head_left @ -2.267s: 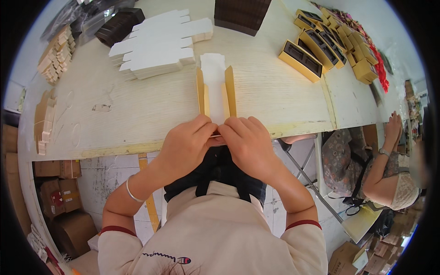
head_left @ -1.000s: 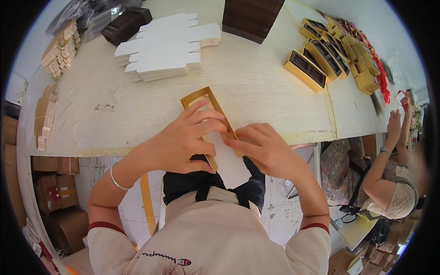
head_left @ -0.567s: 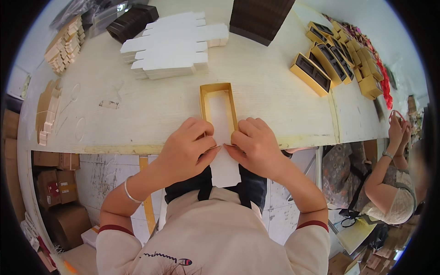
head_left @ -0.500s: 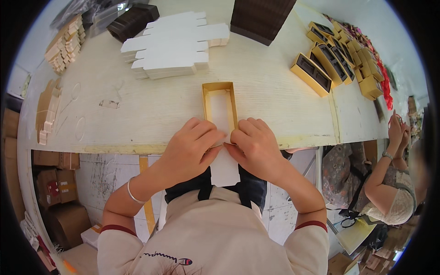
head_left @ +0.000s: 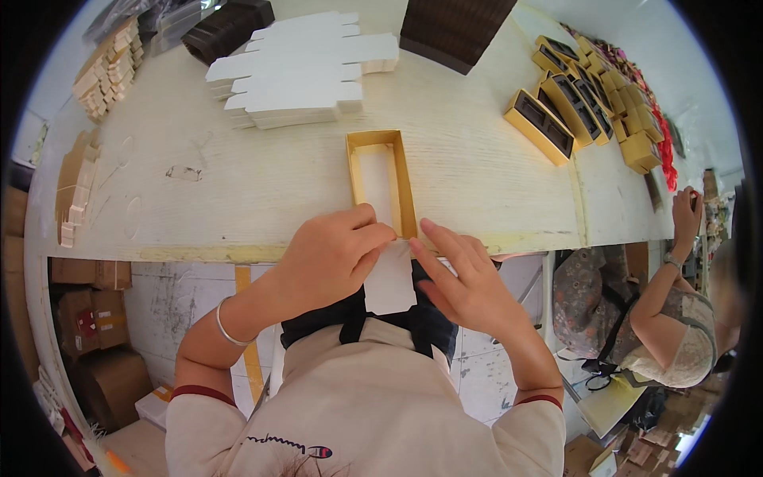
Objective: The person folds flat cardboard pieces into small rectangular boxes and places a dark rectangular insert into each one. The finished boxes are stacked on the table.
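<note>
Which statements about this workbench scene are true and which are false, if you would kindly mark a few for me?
1. The open rectangular gold cardboard box has a white flap extending toward the person. True.
2. The right hand is clenched into a fist. False: its fingers are spread.
3. The left hand is at the box's near end. True.
4. The stack of flat white cardboard blanks lies right of the box. False: it lies beyond it, to the left.
5. A silver metal bangle circles the left wrist. True.
6. The gold boxes with dark inserts sit at the table's left side. False: they sit at the right.
</note>
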{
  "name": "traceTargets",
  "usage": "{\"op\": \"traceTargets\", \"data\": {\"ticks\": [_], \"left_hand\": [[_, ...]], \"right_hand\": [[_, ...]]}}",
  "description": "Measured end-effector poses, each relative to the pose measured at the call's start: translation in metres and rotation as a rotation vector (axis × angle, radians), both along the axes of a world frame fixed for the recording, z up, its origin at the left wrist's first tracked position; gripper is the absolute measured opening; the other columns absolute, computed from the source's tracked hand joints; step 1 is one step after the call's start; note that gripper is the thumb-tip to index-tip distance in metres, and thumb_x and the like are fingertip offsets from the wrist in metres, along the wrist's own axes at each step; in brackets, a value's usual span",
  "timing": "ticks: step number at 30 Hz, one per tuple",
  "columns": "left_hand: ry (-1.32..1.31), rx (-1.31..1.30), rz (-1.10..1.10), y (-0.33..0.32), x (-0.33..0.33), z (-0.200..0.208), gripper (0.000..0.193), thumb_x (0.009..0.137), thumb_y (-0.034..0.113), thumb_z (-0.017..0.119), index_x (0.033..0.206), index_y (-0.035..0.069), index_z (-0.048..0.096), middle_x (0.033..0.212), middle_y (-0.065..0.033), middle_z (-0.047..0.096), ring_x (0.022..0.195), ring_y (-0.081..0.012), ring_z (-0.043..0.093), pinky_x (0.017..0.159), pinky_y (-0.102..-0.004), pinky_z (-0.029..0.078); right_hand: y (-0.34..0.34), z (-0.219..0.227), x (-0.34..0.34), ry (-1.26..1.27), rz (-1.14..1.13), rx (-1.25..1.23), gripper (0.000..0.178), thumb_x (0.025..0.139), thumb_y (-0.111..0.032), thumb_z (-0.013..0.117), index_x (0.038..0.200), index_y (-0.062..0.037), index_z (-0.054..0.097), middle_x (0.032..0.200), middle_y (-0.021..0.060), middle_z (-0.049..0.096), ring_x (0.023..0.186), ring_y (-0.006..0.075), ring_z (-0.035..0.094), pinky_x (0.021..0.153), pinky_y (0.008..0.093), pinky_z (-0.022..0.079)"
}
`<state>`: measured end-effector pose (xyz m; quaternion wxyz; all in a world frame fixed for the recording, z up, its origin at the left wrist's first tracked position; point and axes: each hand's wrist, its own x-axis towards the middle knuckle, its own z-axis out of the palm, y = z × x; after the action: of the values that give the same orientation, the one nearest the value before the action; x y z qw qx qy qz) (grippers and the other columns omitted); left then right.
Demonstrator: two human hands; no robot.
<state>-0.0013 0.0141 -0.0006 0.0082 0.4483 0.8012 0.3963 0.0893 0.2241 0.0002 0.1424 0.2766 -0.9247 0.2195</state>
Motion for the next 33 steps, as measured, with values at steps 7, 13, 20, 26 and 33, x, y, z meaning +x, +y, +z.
{"op": "traceTargets", "data": {"ticks": [7,13,20,26,33], "left_hand": [[-0.479,-0.040,-0.112,-0.007,-0.012,0.024,0.018,0.086,0.004,0.061,0.103,0.004,0.054,0.088,-0.0088,0.060,0.068,-0.0196,0.056,0.064,-0.0296,0.048],[-1.033,0.110,-0.202,-0.018,-0.028,0.027,0.023,0.094,0.008,0.054,0.115,0.004,0.047,0.089,-0.0066,0.058,0.069,-0.0141,0.053,0.065,-0.0271,0.046],[-0.536,0.157,0.053,-0.004,-0.011,0.005,0.024,0.094,0.002,0.049,0.118,0.003,0.046,0.117,-0.0099,0.052,0.070,-0.0152,0.055,0.065,-0.0275,0.049],[-0.109,0.100,0.137,0.001,0.000,0.001,0.013,0.087,-0.001,0.057,0.100,0.002,0.059,0.113,-0.0133,0.051,0.070,-0.0281,0.059,0.063,-0.0333,0.049],[-0.022,-0.097,0.058,-0.006,-0.004,0.000,0.011,0.082,0.002,0.063,0.093,0.000,0.064,0.089,-0.0092,0.058,0.070,-0.0301,0.056,0.063,-0.0353,0.047]], "right_hand": [[-0.006,-0.014,-0.030,0.131,0.099,-0.272,0.035,0.068,0.001,0.072,0.102,0.0021,0.062,0.108,0.0146,0.056,0.087,0.0279,0.060,0.071,0.0357,0.049],[-0.015,-0.006,-0.041,-0.203,0.027,-0.642,0.022,0.079,0.007,0.066,0.098,-0.0028,0.060,0.092,0.0118,0.052,0.075,0.0257,0.055,0.064,0.0305,0.048],[-0.029,-0.015,-0.042,-0.026,-0.115,-0.597,0.025,0.081,0.004,0.066,0.104,-0.0018,0.058,0.099,0.0120,0.052,0.075,0.0272,0.054,0.064,0.0321,0.049],[-0.029,-0.012,-0.045,0.304,-0.075,-0.098,0.034,0.068,-0.002,0.069,0.101,-0.0006,0.059,0.097,0.0102,0.053,0.073,0.0267,0.055,0.063,0.0363,0.046],[-0.029,0.009,-0.051,-0.123,-0.068,0.036,0.016,0.068,0.001,0.063,0.082,-0.0032,0.056,0.083,0.0108,0.056,0.076,0.0306,0.060,0.063,0.0386,0.047]]}}
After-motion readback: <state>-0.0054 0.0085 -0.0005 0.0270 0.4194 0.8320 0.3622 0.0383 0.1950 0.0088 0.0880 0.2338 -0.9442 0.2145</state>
